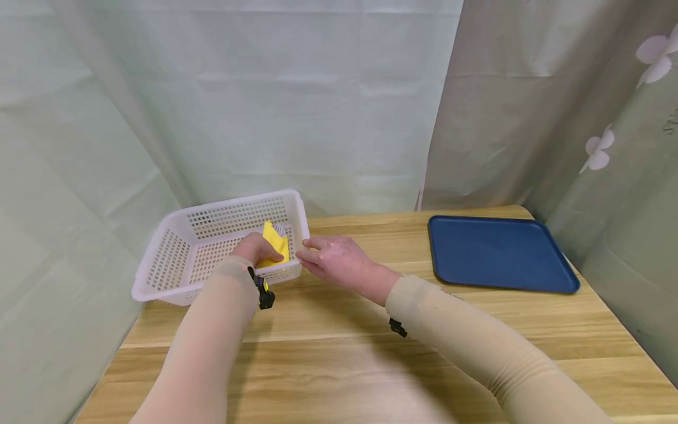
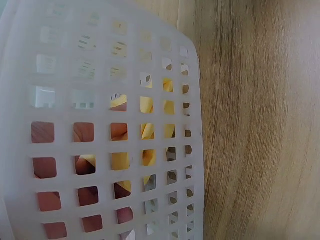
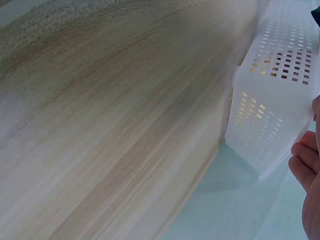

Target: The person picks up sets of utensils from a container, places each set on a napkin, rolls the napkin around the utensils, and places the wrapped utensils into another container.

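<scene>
At the left of the table stands a white plastic basket [image 1: 172, 291] with a grid of square holes. My left hand [image 1: 256, 248] reaches over its near rim and holds a folded yellow cloth [image 1: 275, 238] low in the right end. Through the holes in the left wrist view, fingers [image 2: 45, 167] show against the yellow cloth [image 2: 147, 132]. White fork-like tines [image 1: 279, 228] stick up behind the cloth; the rest of that piece is hidden. With its fingertips right at the basket's right rim, my right hand [image 1: 339, 262] stays outside, fingers fairly straight.
A dark blue tray [image 1: 498, 250] lies flat on the right side of the wooden table [image 1: 328, 365]. Behind the table and at both sides hang pale curtains [image 1: 296, 106], close to the basket and the tray.
</scene>
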### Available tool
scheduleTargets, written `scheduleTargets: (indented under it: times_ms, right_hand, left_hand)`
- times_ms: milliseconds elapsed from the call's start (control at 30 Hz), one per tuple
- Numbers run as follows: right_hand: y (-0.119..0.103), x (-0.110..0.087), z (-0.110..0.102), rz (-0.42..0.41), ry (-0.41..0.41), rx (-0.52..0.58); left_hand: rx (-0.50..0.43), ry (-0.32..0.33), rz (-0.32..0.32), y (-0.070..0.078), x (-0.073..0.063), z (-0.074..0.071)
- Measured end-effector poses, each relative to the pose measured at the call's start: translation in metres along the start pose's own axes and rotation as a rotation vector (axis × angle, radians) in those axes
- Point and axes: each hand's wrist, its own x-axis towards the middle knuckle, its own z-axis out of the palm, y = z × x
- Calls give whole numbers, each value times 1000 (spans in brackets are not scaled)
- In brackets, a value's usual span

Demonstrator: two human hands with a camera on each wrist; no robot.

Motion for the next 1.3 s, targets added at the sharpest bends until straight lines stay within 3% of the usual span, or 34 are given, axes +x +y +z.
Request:
scheduleTargets:
  times_ms: [200,567,1300]
  right_hand:
    - [0,0,0,-3,10,8]
    - [0,-1,2,-1,14,18]
    - [0,-1,0,7,4,29]
  left_hand:
    - [-3,-9,-5,-1,3,-1]
    - [98,-19,48,-3,1,-4]
    - [126,3,33,-4,-2,-9]
